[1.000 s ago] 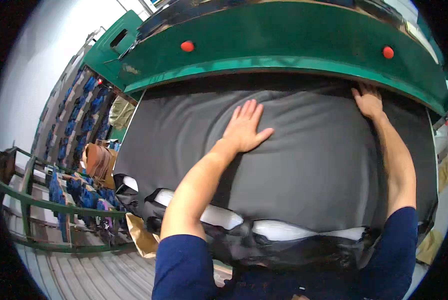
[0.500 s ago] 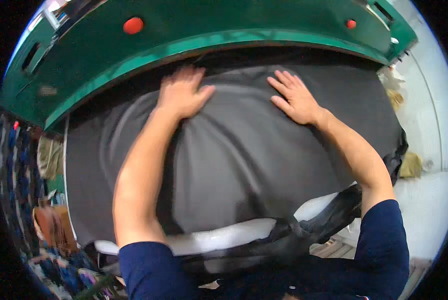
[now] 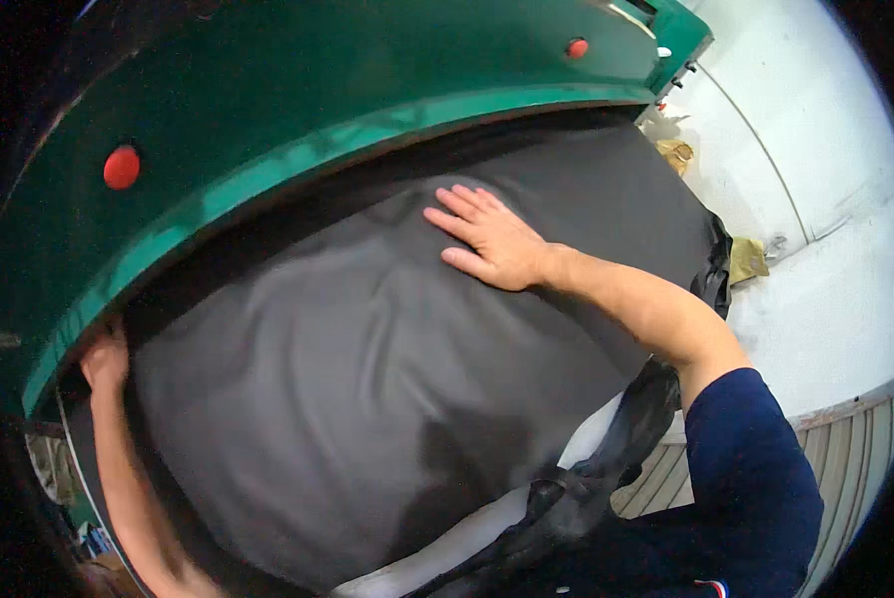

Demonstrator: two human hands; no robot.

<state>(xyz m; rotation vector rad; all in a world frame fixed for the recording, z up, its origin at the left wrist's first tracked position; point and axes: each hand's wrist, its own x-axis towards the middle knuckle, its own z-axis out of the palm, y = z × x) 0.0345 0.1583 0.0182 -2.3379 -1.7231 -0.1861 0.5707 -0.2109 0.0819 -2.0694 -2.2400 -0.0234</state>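
Observation:
A dark grey, leather-like sheet (image 3: pixel 267 399) lies spread over a white board with soft wrinkles across its middle. My right hand (image 3: pixel 502 244) rests flat on it, fingers stretched and slightly apart. At the far left edge, my left hand (image 3: pixel 106 361) reaches to the gap under the green machine beam (image 3: pixel 367 70); its fingertips are hidden there and slightly blurred. The sheet's far side runs into the dark gap below that beam. Along the near edge, a strip of white board (image 3: pixel 437 548) shows beside bunched black material (image 3: pixel 606 468).
Two red round buttons, one at left (image 3: pixel 122 167) and one at right (image 3: pixel 577 47), sit on the beam's front. A yellowish cloth or paper piece (image 3: pixel 747 259) lies beyond the sheet's right edge. Slatted flooring (image 3: pixel 856 468) shows at lower right.
My left hand has moved from the sheet's middle out to the far left edge by the beam. My right hand stays flat on the sheet. The view has swung left.

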